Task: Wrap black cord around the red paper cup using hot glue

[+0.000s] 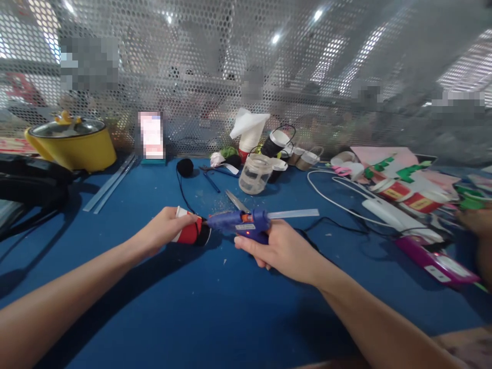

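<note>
My left hand (pixel 166 230) is closed around a red paper cup (pixel 188 229) lying on its side, with black yarn wound about one end. From the cup a strand of yarn runs back to a black yarn ball (pixel 185 167). My right hand (pixel 274 248) grips a blue glue gun (pixel 240 223), whose nozzle points left and meets the cup's yarn-covered part; whether it touches is hard to tell. A clear glue stick (pixel 294 213) juts from the gun's rear, and a small red light glows on its side. Scissors (pixel 235 200) lie just behind the gun.
Clear glue sticks (pixel 111 184) and a yellow pot (pixel 77 146) are at left, near a phone (pixel 152 136). Behind my hands stand a plastic jar (pixel 255 174) and yarn-wrapped cups (pixel 277 142). A white power strip (pixel 402 219) and purple glue gun (pixel 436 260) lie right, near another person's hand (pixel 474 220).
</note>
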A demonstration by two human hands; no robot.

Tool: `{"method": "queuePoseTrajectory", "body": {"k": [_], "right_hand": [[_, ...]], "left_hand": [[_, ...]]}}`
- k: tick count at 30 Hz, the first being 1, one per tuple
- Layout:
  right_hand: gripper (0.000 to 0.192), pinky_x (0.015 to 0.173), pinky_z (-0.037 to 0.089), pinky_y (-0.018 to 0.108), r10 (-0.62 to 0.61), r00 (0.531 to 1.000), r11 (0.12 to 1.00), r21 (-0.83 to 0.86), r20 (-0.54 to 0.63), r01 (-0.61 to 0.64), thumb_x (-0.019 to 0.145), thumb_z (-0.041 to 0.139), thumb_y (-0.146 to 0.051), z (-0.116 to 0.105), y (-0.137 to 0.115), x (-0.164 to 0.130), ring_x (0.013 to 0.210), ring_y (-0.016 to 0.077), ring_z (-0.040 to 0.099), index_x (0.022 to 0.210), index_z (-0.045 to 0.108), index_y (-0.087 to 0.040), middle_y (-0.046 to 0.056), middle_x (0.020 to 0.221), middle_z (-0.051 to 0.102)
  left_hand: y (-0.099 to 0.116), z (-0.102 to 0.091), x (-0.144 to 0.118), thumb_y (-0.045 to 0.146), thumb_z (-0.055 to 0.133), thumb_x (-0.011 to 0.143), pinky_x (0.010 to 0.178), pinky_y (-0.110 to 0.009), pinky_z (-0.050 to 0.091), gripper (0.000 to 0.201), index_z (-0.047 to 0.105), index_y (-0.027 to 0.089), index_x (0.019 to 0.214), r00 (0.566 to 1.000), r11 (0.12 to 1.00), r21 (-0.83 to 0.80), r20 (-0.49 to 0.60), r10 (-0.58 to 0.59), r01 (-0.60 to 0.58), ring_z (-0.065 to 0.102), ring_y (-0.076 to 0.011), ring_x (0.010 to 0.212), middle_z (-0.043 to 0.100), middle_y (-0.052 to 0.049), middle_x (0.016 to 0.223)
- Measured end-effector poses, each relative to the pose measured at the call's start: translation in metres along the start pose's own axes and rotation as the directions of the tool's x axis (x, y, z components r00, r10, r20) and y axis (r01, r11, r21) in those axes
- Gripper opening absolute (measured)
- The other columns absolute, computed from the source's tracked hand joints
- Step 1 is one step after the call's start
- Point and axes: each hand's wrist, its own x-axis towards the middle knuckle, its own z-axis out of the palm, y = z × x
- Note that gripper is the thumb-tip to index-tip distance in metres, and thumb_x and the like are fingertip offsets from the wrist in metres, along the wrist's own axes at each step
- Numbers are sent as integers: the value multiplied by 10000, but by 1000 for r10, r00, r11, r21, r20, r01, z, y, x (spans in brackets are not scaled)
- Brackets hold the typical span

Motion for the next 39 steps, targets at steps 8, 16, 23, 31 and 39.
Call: {"method": "queuePoseTrajectory", "body": {"k": [8, 16, 23, 31, 39], "right_hand": [[290, 393, 365, 193, -15, 1000, 993, -120, -4, 14, 756, 452, -355, 1, 0, 0, 356, 78, 448, 530, 489, -177, -40, 396, 467], [280, 483, 372, 231, -37, 999, 966, -256, -20, 31, 763, 442, -345, 1, -2, -2, 429, 111, 472, 539, 496, -186, -36, 397, 458], [232, 478, 372, 233, -36, 999, 967, -254, -17, 31, 758, 439, -355, 2, -3, -5, 436, 114, 480, 620, 526, -190, -41, 413, 466], [215, 488, 373, 240, -38, 999, 954, -296, 5, 38, 757, 445, -361, 4, 0, -5, 446, 123, 490, 689, 555, -189, -35, 420, 471], [238, 587, 399, 262, -83, 997, 943, -323, 9, 81, 748, 456, -363, 6, 0, -5, 697, 181, 560, 828, 597, -188, 40, 761, 623]], "left_hand": [[3, 1, -2, 370, 533, 599, 434, -200, 248, 258, 556, 113, 601, 1000, 1000, -7, -8, -22, 22, 368, -75, 433, 467, 30, 480], [6, 3, -5, 362, 527, 599, 444, -203, 246, 262, 562, 105, 633, 999, 999, -8, -3, -45, 45, 360, -75, 440, 457, 33, 487], [3, 2, -1, 354, 523, 607, 437, -206, 244, 250, 565, 109, 632, 1000, 1000, -2, 0, -26, 26, 371, -78, 434, 474, 30, 488], [2, 2, -2, 366, 511, 612, 431, -209, 263, 280, 586, 101, 663, 1000, 1000, -4, 9, -20, 20, 398, -85, 429, 503, 19, 491], [1, 3, 0, 370, 515, 608, 425, -208, 256, 262, 556, 111, 602, 1000, 1000, -8, 4, -10, 10, 383, -81, 418, 482, 25, 472]]}}
